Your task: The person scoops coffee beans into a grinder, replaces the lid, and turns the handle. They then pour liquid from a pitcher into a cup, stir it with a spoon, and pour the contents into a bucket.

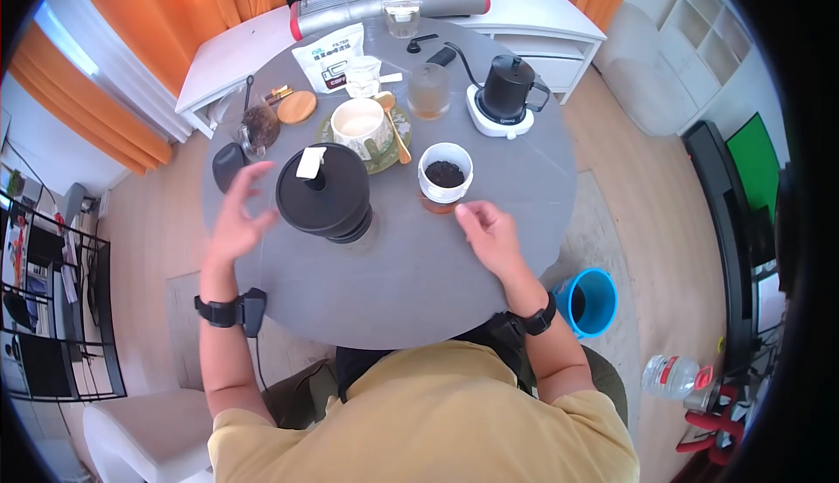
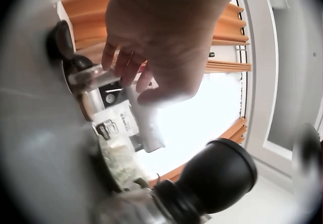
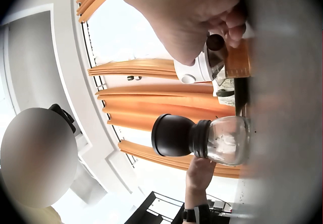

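Note:
My left hand (image 1: 238,228) is raised beside a black coffee grinder (image 1: 322,187), its fingers spread apart and holding nothing. The grinder stands on a clear glass jar (image 3: 229,140), with a white tag on its lid. My right hand (image 1: 491,236) has its fingers curled, thumb and index fingertips right at the side of a glass server (image 3: 237,61) holding amber liquid. A white dripper (image 1: 437,187) with dark wet coffee grounds (image 1: 444,173) sits on the server. Whether these fingers pinch part of it I cannot tell.
Behind stand a cream mug (image 1: 357,121) on a green plate, a wooden spoon (image 1: 399,138), a coffee bag (image 1: 329,60) and a glass pot (image 1: 428,94). A black kettle (image 1: 505,90) rests on its white base at right; a jar of beans (image 1: 259,130) lies left.

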Tool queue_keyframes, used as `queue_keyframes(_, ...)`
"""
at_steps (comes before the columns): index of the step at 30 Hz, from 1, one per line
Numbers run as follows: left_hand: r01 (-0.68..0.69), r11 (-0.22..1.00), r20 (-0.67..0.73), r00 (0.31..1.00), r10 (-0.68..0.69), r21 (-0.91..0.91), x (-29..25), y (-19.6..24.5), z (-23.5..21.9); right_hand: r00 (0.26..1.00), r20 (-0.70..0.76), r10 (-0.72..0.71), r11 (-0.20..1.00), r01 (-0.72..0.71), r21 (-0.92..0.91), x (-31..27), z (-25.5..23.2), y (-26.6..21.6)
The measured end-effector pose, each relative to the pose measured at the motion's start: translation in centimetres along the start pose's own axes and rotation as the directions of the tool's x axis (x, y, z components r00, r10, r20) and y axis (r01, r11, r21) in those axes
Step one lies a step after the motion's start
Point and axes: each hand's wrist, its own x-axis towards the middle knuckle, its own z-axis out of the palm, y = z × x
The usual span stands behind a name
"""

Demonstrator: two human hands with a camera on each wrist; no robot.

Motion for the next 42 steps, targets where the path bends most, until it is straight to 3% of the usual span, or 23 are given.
queue_keyframes(1, 0.014, 0.996, 0.091, 0.996, -0.006, -0.085, -0.5, 1.1, 1.2, 1.0, 0.012, -0.002, 1.0, 0.002, -0.004, -0.2, -0.1, -0.3)
queue_keyframes(3, 0.053, 0.977, 0.157, 0.987, -0.02, -0.208, -1.1, 0.8, 3.9, 0.93, -0.322, -0.178, 0.984, 0.16, -0.082, -1.0, -0.4, -1.5)
queue_keyframes(6, 0.111, 0.926, 0.136, 0.989, -0.065, -0.361, -1.1, 3.8, 7.9, 0.935, -0.183, -0.304, 0.953, 0.301, -0.041, -3.4, -0.5, -3.2)
queue_keyframes(7, 0.116, 0.926, 0.139, 0.988, -0.069, -0.36, -1.0, 3.9, 8.4, 0.976, -0.041, -0.216, 0.968, 0.219, 0.123, -4.0, -0.2, -3.8)
queue_keyframes(8, 0.117, 0.928, 0.099, 0.991, -0.087, -0.355, -0.7, 3.9, 8.8, 0.976, -0.041, -0.213, 0.968, 0.217, 0.124, -4.3, 0.1, -4.2)
queue_keyframes(10, 0.113, 0.931, 0.063, 0.993, -0.097, -0.346, -0.6, 3.1, 9.4, 0.921, 0.386, 0.05, 0.93, -0.184, 0.319, -4.6, 0.9, -5.0)
queue_keyframes(11, 0.044, 0.913, 0.003, 0.999, -0.047, -0.406, -0.8, 2.3, 9.9, 0.924, 0.378, 0.047, 0.929, -0.179, 0.324, -4.6, 1.6, -4.9)
queue_keyframes(13, -0.035, 0.888, -0.054, 0.998, 0.012, -0.458, -0.9, 2.4, 10.1, 0.72, 0.651, 0.238, 0.763, -0.553, 0.333, -4.3, 3.0, -4.6)
queue_keyframes(14, -0.071, 0.772, -0.057, 0.997, 0.045, -0.632, -1.3, 3.6, 9.8, 0.725, 0.646, 0.236, 0.761, -0.552, 0.341, -4.2, 3.5, -4.9)
queue_keyframes(15, -0.094, 0.621, -0.063, 0.995, 0.071, -0.779, -1.7, 4.6, 9.6, 0.583, 0.785, 0.211, 0.566, -0.728, 0.388, -4.1, 4.1, -5.2)
queue_keyframes(16, -0.086, 0.624, -0.053, 0.996, 0.071, -0.777, -2.2, 5.4, 9.6, 0.431, 0.893, 0.13, 0.336, -0.866, 0.369, -4.1, 4.6, -5.6)
queue_keyframes(17, -0.077, 0.518, -0.054, 0.997, 0.059, -0.852, -2.9, 6.1, 9.6, 0.432, 0.893, 0.128, 0.328, -0.868, 0.373, -4.3, 5.0, -6.0)
queue_keyframes(19, -0.095, 0.371, -0.062, 0.993, 0.099, -0.924, -4.0, 7.0, 9.4, 0.422, 0.875, -0.236, 0.132, -0.878, 0.459, -4.8, 5.5, -7.1)
queue_keyframes(28, -0.304, 0.584, -0.285, 0.95, 0.126, -0.753, -5.6, 10.1, 9.9, 0.512, 0.829, -0.227, 0.16, -0.82, 0.55, -5.7, 6.2, -8.2)
queue_keyframes(32, -0.27, 0.591, -0.315, 0.949, 0.028, -0.76, -6.0, 10.6, 10.6, 0.447, 0.839, -0.31, 0.105, -0.861, 0.498, -5.0, 6.6, -6.9)
queue_keyframes(33, -0.268, 0.591, -0.313, 0.949, 0.028, -0.761, -5.9, 11.0, 11.2, 0.668, 0.68, -0.302, 0.242, -0.636, 0.732, -5.0, 7.2, -7.1)
queue_keyframes(34, -0.254, 0.514, -0.378, 0.914, -0.151, -0.819, -5.9, 11.8, 12.1, 0.824, 0.464, -0.326, 0.368, -0.342, 0.865, -5.2, 7.6, -7.0)
queue_keyframes(35, -0.262, 0.431, -0.42, 0.848, -0.325, -0.864, -5.7, 12.2, 12.5, 0.822, 0.466, -0.328, 0.368, -0.344, 0.864, -5.0, 7.7, -7.2)
queue_keyframes(36, -0.264, 0.43, -0.419, 0.849, -0.322, -0.864, -5.5, 11.9, 12.3, 0.811, 0.502, -0.3, 0.372, -0.385, 0.845, -4.7, 7.6, -7.4)
queue_keyframes(38, -0.287, 0.413, -0.399, 0.892, -0.214, -0.864, -5.1, 11.0, 11.7, 0.801, 0.534, -0.271, 0.38, -0.421, 0.824, -4.5, 7.5, -7.6)
queue_keyframes(40, -0.281, 0.452, -0.396, 0.901, -0.18, -0.846, -4.9, 10.7, 11.0, 0.814, 0.436, -0.383, 0.481, -0.227, 0.847, -4.6, 7.9, -7.6)
queue_keyframes(41, -0.273, 0.472, -0.356, 0.929, -0.096, -0.838, -4.7, 10.7, 10.5, 0.811, 0.441, -0.384, 0.481, -0.232, 0.846, -4.5, 7.5, -7.6)
queue_keyframes(42, -0.267, 0.492, -0.312, 0.95, -0.01, -0.828, -4.5, 10.7, 10.0, 0.669, 0.668, -0.326, 0.315, -0.59, 0.744, -4.2, 6.6, -7.5)
